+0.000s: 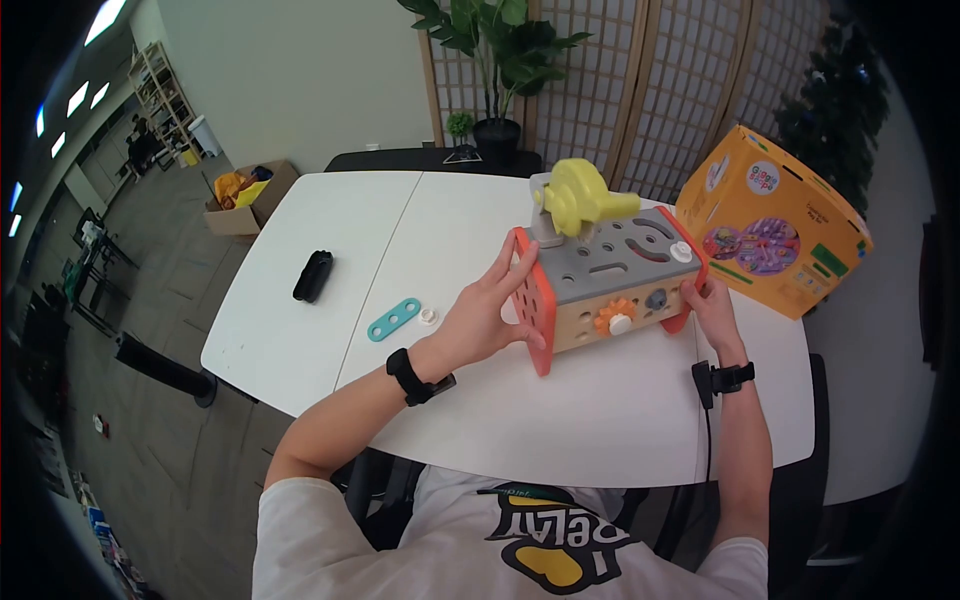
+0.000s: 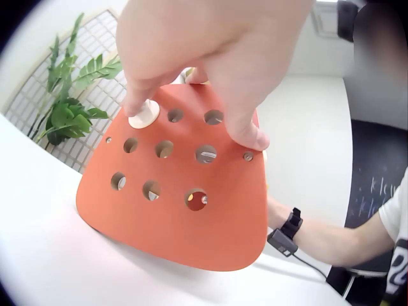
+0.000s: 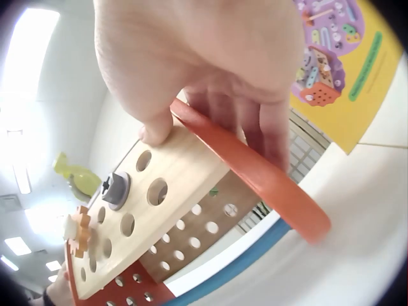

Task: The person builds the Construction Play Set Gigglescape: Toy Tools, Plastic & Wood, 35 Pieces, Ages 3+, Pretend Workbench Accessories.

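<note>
A toy box [image 1: 600, 282] with a grey top, wooden front and red end panels is held between both hands. The left hand [image 1: 478, 318] grips the left red panel [image 2: 172, 226], fingers and thumb spread over its upper part, one fingertip at a white round piece [image 2: 145, 114]. At the other end the right hand [image 1: 713, 308] pinches the right panel [image 3: 255, 172], thumb on the wooden front [image 3: 182, 153], fingers on the outer side. A yellow piece [image 1: 585, 198] stands on top. An orange gear [image 1: 612, 318] and a grey nut-like piece [image 3: 116, 190] are on the front.
On the white table [image 1: 450, 420] lie a teal three-hole strip [image 1: 394, 319], a small white piece [image 1: 428, 316] and a black case [image 1: 314, 276]. An orange carton [image 1: 770, 220] stands behind the toy box at the right. A cable hangs from the right wristband [image 1: 724, 378].
</note>
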Action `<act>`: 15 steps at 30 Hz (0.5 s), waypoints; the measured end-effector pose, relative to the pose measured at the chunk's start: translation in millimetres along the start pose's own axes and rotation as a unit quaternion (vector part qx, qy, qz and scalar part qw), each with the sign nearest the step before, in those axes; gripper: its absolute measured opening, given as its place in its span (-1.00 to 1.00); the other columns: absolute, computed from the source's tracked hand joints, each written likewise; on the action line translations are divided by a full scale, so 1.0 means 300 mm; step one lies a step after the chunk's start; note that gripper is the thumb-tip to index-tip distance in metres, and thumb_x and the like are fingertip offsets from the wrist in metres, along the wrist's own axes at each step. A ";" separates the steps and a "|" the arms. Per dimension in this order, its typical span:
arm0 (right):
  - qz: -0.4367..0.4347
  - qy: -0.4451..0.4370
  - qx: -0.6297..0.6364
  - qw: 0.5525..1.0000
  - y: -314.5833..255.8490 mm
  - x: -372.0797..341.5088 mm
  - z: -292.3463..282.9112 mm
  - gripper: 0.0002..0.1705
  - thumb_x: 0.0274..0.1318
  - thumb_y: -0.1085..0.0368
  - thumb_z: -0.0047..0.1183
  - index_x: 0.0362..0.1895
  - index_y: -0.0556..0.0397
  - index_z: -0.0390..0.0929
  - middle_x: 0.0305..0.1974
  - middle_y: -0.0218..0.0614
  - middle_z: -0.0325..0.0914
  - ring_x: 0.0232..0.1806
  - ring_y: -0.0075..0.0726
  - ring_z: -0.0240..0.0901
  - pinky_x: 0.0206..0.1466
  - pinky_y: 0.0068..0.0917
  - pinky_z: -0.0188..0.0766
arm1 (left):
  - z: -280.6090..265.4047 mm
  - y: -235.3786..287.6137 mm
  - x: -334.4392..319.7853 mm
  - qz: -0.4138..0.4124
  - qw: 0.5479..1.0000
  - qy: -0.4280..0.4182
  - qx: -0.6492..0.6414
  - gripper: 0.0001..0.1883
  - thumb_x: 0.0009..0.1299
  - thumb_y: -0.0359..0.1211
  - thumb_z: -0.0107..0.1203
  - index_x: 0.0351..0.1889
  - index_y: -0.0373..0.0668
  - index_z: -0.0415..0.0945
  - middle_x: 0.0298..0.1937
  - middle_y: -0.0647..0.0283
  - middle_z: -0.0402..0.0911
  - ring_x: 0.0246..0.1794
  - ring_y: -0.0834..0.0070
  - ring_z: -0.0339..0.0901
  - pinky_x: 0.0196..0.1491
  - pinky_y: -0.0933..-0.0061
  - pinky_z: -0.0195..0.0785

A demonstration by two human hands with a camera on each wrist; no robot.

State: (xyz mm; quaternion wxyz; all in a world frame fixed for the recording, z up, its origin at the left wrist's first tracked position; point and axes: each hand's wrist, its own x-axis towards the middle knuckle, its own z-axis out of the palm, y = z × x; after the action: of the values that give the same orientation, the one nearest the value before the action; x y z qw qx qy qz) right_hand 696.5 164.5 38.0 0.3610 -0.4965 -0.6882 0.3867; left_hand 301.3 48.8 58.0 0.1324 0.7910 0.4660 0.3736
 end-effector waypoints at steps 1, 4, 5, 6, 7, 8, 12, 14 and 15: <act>0.005 -0.002 0.013 1.000 -0.022 0.003 -0.010 -0.46 0.39 -0.03 0.19 0.07 0.25 0.60 -0.15 -0.31 0.69 -0.07 -0.48 0.57 0.11 -0.45 0.48 | -0.006 -0.019 0.008 -0.005 0.999 0.007 -0.036 0.34 -0.04 -0.09 0.62 0.67 0.05 -0.08 0.63 -0.14 0.04 0.40 -0.13 0.39 0.41 0.16 0.36; -0.003 -0.032 0.045 0.998 -0.106 0.000 -0.038 -0.51 0.43 0.04 0.15 0.12 0.26 0.59 -0.12 -0.30 0.69 -0.09 -0.53 0.56 0.07 -0.50 0.48 | -0.040 -0.061 0.024 -0.048 0.985 0.009 -0.165 0.23 0.09 -0.14 0.57 0.67 0.03 -0.04 0.60 -0.03 0.19 0.45 0.04 0.39 0.47 0.20 0.27; -0.024 -0.056 0.049 0.997 -0.144 -0.010 -0.046 -0.51 0.44 0.07 0.13 0.17 0.26 0.56 -0.10 -0.30 0.69 -0.09 -0.54 0.56 0.06 -0.51 0.48 | -0.054 -0.069 0.027 -0.080 0.972 -0.002 -0.223 0.16 0.16 -0.17 0.53 0.66 0.03 -0.01 0.58 0.01 0.25 0.46 0.11 0.39 0.49 0.22 0.25; -0.044 -0.081 0.053 0.994 -0.176 -0.022 -0.049 -0.51 0.46 0.11 0.11 0.21 0.26 0.54 -0.07 -0.29 0.69 -0.10 -0.55 0.56 0.05 -0.52 0.48 | -0.065 -0.076 0.031 -0.112 0.953 -0.012 -0.280 0.09 0.23 -0.19 0.50 0.66 0.02 0.01 0.56 0.06 0.30 0.47 0.19 0.38 0.50 0.24 0.23; -0.059 -0.088 0.046 0.993 -0.206 -0.033 -0.045 -0.49 0.47 0.13 0.09 0.27 0.27 0.49 -0.03 -0.28 0.67 -0.08 -0.55 0.56 0.07 -0.52 0.47 | -0.079 -0.083 0.038 -0.145 0.942 -0.013 -0.304 0.02 0.29 -0.19 0.45 0.65 0.00 0.02 0.55 0.09 0.32 0.48 0.23 0.37 0.50 0.25 0.22; -0.073 -0.095 0.039 0.992 -0.235 -0.045 -0.036 -0.47 0.47 0.15 0.06 0.33 0.27 0.44 0.00 -0.27 0.66 -0.06 -0.54 0.55 0.10 -0.52 0.46 | -0.095 -0.084 0.047 -0.177 0.928 -0.014 -0.326 -0.04 0.36 -0.20 0.39 0.64 -0.02 0.04 0.54 0.11 0.34 0.49 0.27 0.36 0.50 0.26 0.22; -0.070 -0.099 0.072 0.990 -0.253 -0.059 -0.006 -0.34 0.49 0.16 -0.02 0.51 0.26 0.23 0.12 -0.22 0.60 0.02 -0.52 0.54 0.22 -0.51 0.39 | -0.098 -0.125 0.055 -0.260 0.890 -0.035 -0.374 -0.32 0.63 0.02 0.00 0.53 -0.25 0.26 0.43 0.15 0.46 0.37 0.36 0.44 0.45 0.23 0.27; -0.049 -0.102 0.053 0.992 -0.258 -0.065 0.010 -0.34 0.51 0.13 -0.06 0.51 0.27 0.23 0.17 -0.18 0.58 0.11 -0.47 0.51 0.30 -0.49 0.33 | -0.089 -0.156 0.047 -0.285 0.870 -0.047 -0.400 -0.28 0.62 0.10 -0.03 0.47 -0.31 0.34 0.39 0.15 0.48 0.32 0.40 0.45 0.42 0.26 0.28; -0.038 -0.103 0.044 0.993 -0.261 -0.067 0.020 -0.33 0.52 0.11 -0.08 0.52 0.27 0.23 0.20 -0.16 0.57 0.15 -0.45 0.50 0.34 -0.48 0.30 | -0.085 -0.154 0.038 -0.296 0.868 -0.048 -0.397 -0.28 0.62 0.13 -0.06 0.45 -0.32 0.37 0.36 0.15 0.50 0.29 0.41 0.46 0.40 0.26 0.30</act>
State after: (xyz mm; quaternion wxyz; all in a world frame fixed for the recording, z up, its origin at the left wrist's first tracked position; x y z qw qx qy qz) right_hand 664.5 127.7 102.9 0.3242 -0.4110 -0.7226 0.4514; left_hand 256.8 79.4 55.1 0.5616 0.5138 0.4837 0.4320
